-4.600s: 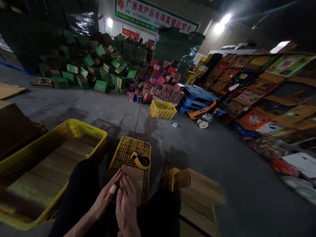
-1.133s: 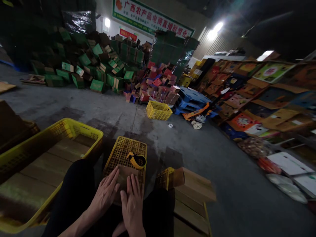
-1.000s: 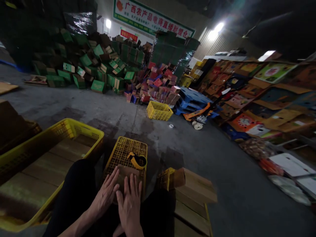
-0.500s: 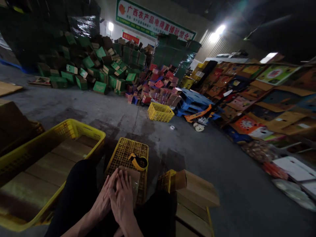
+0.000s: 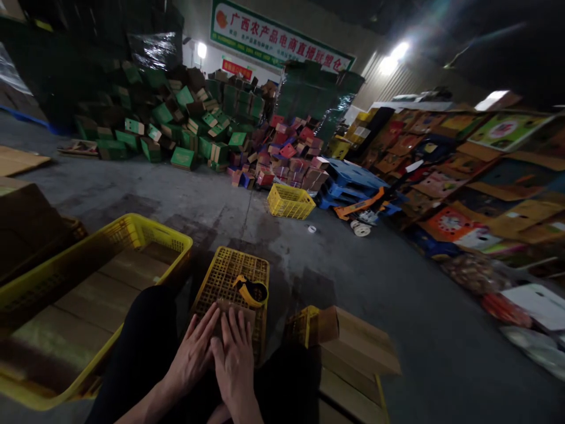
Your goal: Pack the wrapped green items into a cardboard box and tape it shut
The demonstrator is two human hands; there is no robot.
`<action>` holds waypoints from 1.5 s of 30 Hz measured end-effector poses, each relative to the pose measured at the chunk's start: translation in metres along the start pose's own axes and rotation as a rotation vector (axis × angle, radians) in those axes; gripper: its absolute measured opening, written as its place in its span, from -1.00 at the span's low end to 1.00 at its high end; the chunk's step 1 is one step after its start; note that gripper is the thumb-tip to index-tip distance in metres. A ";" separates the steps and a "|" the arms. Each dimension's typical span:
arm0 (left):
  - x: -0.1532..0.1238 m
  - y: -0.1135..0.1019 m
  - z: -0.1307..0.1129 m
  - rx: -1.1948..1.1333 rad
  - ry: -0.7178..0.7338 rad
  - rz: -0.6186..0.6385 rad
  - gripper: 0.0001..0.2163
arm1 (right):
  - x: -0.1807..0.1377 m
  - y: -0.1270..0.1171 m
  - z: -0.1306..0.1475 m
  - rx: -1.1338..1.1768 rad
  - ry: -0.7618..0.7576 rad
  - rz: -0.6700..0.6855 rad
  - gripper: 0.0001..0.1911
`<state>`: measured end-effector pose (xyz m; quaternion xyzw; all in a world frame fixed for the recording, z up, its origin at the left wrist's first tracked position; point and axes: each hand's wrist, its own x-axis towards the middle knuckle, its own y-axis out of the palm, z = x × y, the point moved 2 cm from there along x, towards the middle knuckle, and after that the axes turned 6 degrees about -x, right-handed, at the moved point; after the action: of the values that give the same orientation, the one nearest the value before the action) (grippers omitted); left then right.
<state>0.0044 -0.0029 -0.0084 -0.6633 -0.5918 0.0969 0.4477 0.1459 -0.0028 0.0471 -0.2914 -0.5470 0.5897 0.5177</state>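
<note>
My left hand [image 5: 194, 350] and my right hand [image 5: 236, 358] lie side by side, fingers stretched flat, pressing on a small brown cardboard piece [image 5: 241, 309]. The cardboard rests on an upturned yellow plastic crate [image 5: 225, 277] between my knees, and my hands hide most of it. Just beyond my fingertips a yellow tape dispenser [image 5: 251, 290] sits on the same crate. My dark trouser legs flank the crate.
A yellow crate [image 5: 132, 227] holding flat cardboard stands at my left. Another yellow crate [image 5: 304, 321] with stacked cardboard boxes [image 5: 357, 341] is at my right. Farther off: a yellow crate [image 5: 290, 201], blue pallets [image 5: 348, 174], a pallet jack [image 5: 362, 206], heaps of green and red boxes.
My hands, overlapped on the cardboard half a second ago, have slid apart and now lie flat side by side. The view has shifted slightly.
</note>
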 end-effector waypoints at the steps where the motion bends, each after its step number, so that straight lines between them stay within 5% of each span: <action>1: 0.000 0.000 0.000 0.007 -0.007 0.000 -0.38 | -0.005 -0.001 -0.006 0.002 0.018 -0.002 -0.41; 7: 0.003 -0.006 -0.003 0.101 -0.008 -0.064 -0.38 | -0.033 -0.004 -0.034 0.048 0.153 -0.074 -0.40; 14: 0.021 -0.017 -0.011 0.193 0.094 -0.071 -0.38 | -0.039 0.013 -0.038 0.239 0.302 -0.115 -0.40; 23: 0.041 0.010 -0.051 0.326 0.287 0.048 -0.40 | -0.040 0.019 -0.046 0.393 0.380 -0.191 -0.44; 45: 0.045 0.007 -0.041 0.307 0.299 -0.070 -0.51 | -0.027 0.059 -0.049 0.814 0.536 -0.353 -0.33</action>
<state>0.0488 0.0174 0.0282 -0.5733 -0.5198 0.0709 0.6294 0.1813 -0.0034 -0.0260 -0.1105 -0.1622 0.5631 0.8027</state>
